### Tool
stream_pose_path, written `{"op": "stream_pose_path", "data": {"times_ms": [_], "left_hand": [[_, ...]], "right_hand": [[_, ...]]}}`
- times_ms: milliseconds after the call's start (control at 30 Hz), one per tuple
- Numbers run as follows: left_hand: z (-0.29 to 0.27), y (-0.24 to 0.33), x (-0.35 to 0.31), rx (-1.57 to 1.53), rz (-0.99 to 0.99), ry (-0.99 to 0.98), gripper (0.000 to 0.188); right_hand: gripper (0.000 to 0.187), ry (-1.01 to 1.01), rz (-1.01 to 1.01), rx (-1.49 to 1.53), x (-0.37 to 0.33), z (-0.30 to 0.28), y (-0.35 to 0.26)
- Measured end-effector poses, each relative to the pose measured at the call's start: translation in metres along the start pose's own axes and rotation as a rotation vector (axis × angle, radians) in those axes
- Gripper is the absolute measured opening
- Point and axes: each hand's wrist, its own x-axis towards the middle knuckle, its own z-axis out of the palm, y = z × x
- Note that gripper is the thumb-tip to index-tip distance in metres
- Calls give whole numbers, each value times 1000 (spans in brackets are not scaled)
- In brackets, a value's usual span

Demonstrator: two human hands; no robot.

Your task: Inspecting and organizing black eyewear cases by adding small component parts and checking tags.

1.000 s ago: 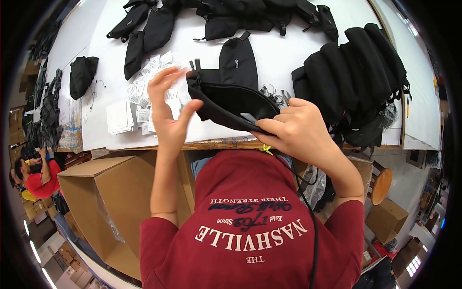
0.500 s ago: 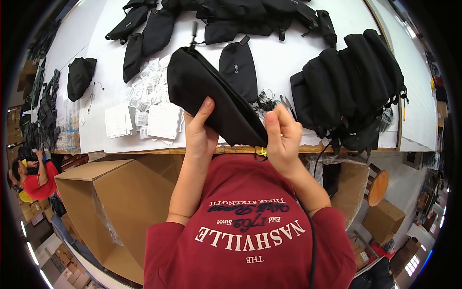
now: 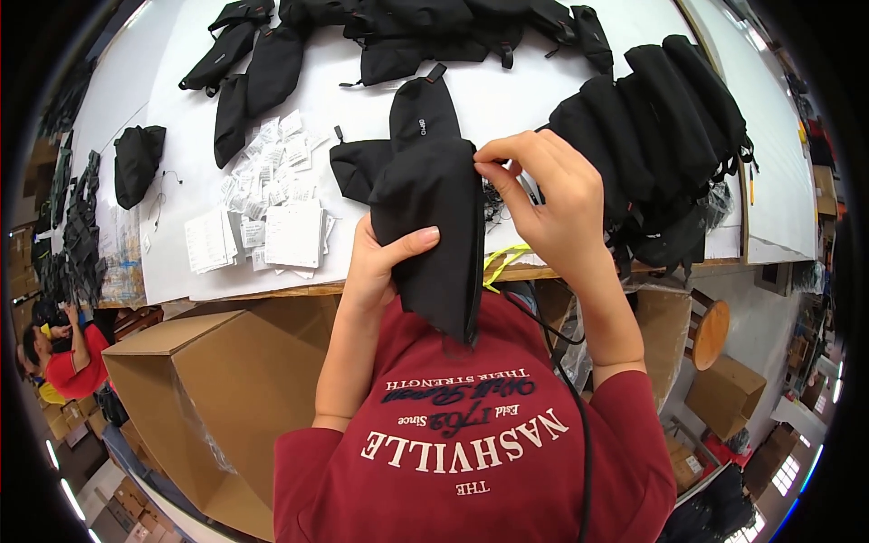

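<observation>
Holding one black fabric pouch (image 3: 433, 237) upright over the table edge, between chest and worktop. Our left hand (image 3: 378, 262) is wrapped around its lower left side, thumb lying across the front, so closed on the pouch. Our right hand (image 3: 550, 201) is narrowed to a pinch on the top right corner, fingertips (image 3: 489, 165) at what looks like the zipper end; we can't tell whether a pull tab sits between them.

Step in hand, as we judge it: working or checking the closure along the pouch's right edge. Next move likely calls for the left hand to stay firm as the anchor while the right keeps its pinch tight and runs along that edge. The fabric is soft, so it will fold if tension drops.

Versus half a second ago: the pouch lay tilted across both hands and is now turned near vertical, hanging lower toward the red shirt (image 3: 471, 434). The right hand has moved from the lower end up to the top corner; the left has slid from behind to a side wrap.

Around it: a second pouch (image 3: 418, 113) lies flat on the white table (image 3: 525, 81) just behind, paper tags (image 3: 272, 217) to the left, stacked black bags (image 3: 652, 118) to the right, and an open cardboard box (image 3: 199, 398) below the table edge.
</observation>
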Motion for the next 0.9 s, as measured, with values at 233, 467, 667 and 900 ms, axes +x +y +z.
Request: {"op": "stream_pose_path", "data": {"times_ms": [233,467,667,900], "left_hand": [[-32,-17,5,-78,-245,-116,50],[-41,4,35,5,-91,-390,72],[-28,1,56,177,-82,-447,19],[-48,7,78,-57,38,-164,21]], "right_hand": [[8,-128,162,147,-12,-3,-11],[7,-326,184,283,-19,3,-12],[14,-325,97,210,-16,6,-16],[21,-469,-162,349,-24,10,-36]]}}
